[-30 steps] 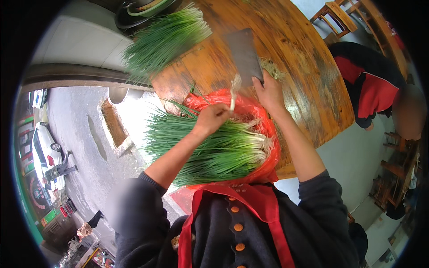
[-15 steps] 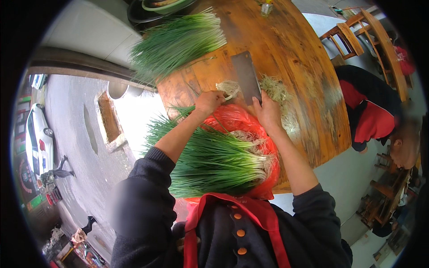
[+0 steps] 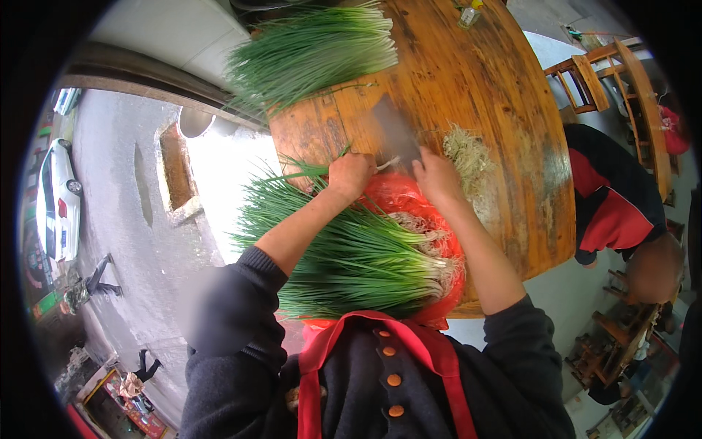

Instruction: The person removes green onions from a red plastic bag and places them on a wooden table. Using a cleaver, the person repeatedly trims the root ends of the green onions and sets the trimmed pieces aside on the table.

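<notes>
My left hand [image 3: 352, 175] is closed round a small bunch of scallions; their pale root ends point toward the blade and green leaves trail to the left. My right hand [image 3: 437, 178] grips a cleaver [image 3: 397, 130], whose broad dark blade is smeared by motion just above the table, close to the root ends. Right of the blade lies a heap of cut-off roots [image 3: 469, 155]. Below my hands, a big pile of scallions [image 3: 365, 267] with roots on rests on a red plastic bag [image 3: 398, 192] at the near table edge.
A neat pile of trimmed scallions [image 3: 314, 58] lies on the far left of the wooden table [image 3: 504, 139]. A small glass bottle [image 3: 469, 16] stands at the far edge. On the right a person in black and red [image 3: 614, 197] bends near wooden chairs [image 3: 585, 84].
The cleaver has gone from sharp to blurred, moving at the root ends. My left hand has shifted slightly right, and the white root tuft in front of it no longer shows.
</notes>
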Available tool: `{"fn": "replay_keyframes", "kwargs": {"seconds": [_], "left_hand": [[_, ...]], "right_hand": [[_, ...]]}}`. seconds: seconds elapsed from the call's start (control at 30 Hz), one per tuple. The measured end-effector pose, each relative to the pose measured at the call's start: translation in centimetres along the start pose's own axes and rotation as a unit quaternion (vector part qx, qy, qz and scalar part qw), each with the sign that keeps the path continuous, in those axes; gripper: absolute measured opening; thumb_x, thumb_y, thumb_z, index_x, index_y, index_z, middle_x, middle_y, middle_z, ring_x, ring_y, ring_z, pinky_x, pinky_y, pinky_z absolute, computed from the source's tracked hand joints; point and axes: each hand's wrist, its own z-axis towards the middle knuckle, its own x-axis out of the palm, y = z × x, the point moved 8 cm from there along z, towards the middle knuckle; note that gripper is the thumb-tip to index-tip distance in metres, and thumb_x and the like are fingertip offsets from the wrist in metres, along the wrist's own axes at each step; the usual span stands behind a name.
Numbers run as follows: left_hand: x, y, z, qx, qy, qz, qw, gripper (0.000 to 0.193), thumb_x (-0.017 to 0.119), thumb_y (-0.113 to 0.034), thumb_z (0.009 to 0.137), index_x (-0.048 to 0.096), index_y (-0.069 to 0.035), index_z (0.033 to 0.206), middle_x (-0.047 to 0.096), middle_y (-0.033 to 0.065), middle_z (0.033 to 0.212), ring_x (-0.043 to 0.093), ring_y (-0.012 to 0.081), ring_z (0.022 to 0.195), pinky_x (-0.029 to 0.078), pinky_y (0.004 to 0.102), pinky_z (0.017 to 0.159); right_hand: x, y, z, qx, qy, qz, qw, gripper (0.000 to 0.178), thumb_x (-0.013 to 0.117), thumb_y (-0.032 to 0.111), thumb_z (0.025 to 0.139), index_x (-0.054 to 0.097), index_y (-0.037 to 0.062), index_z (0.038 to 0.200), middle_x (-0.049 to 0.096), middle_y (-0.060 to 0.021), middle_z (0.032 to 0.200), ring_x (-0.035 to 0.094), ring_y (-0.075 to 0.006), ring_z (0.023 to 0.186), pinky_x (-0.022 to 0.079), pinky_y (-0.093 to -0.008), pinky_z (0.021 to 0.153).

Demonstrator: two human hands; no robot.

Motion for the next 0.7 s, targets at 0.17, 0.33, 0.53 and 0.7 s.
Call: {"fn": "replay_keyframes", "kwargs": {"seconds": [0.17, 0.33, 0.53, 0.7], "left_hand": [[1.2, -2.6, 1.9, 0.059, -0.004, -0.041, 0.997, 0.017, 0.061, -0.029, 0.085, 0.068, -0.015, 0.089, 0.068, 0.0125, 0.082, 0.065, 0.0332, 0.079, 0.051, 0.0457, 0.07], [2.5, -3.6, 3.5, 0.053, 0.01, -0.055, 0.997, 0.017, 0.065, -0.029, 0.082, 0.065, -0.012, 0.087, 0.067, 0.0127, 0.079, 0.065, 0.0335, 0.079, 0.05, 0.0449, 0.068], [2.6, -3.1, 3.9, 0.054, 0.026, -0.068, 0.996, 0.017, 0.066, -0.029, 0.082, 0.063, -0.012, 0.086, 0.067, 0.0134, 0.08, 0.064, 0.0346, 0.079, 0.05, 0.0456, 0.069], [2.7, -3.2, 4.1, 0.051, 0.02, -0.075, 0.996, 0.018, 0.068, -0.028, 0.081, 0.062, -0.011, 0.083, 0.066, 0.0128, 0.077, 0.064, 0.0344, 0.077, 0.049, 0.045, 0.068]], "right_hand": [[-4.6, -4.5, -2.8, 0.037, -0.125, -0.072, 0.989, 0.033, 0.053, 0.021, 0.092, 0.056, -0.0004, 0.118, 0.065, -0.0244, 0.077, 0.064, -0.04, 0.073, 0.051, -0.0485, 0.068], [-3.7, -4.3, -3.4, -0.028, -0.163, -0.013, 0.986, 0.034, 0.054, 0.022, 0.092, 0.057, 0.0005, 0.117, 0.064, -0.0234, 0.074, 0.064, -0.0405, 0.067, 0.051, -0.0489, 0.064], [-1.5, -3.6, -2.2, -0.035, -0.137, -0.02, 0.99, 0.028, 0.054, 0.021, 0.091, 0.058, 0.0037, 0.112, 0.063, -0.0223, 0.071, 0.063, -0.0407, 0.066, 0.051, -0.0488, 0.063], [-1.4, -3.8, -1.4, -0.025, -0.123, -0.001, 0.992, 0.028, 0.055, 0.02, 0.091, 0.057, 0.002, 0.112, 0.064, -0.0231, 0.074, 0.063, -0.041, 0.07, 0.05, -0.0477, 0.064]]}}
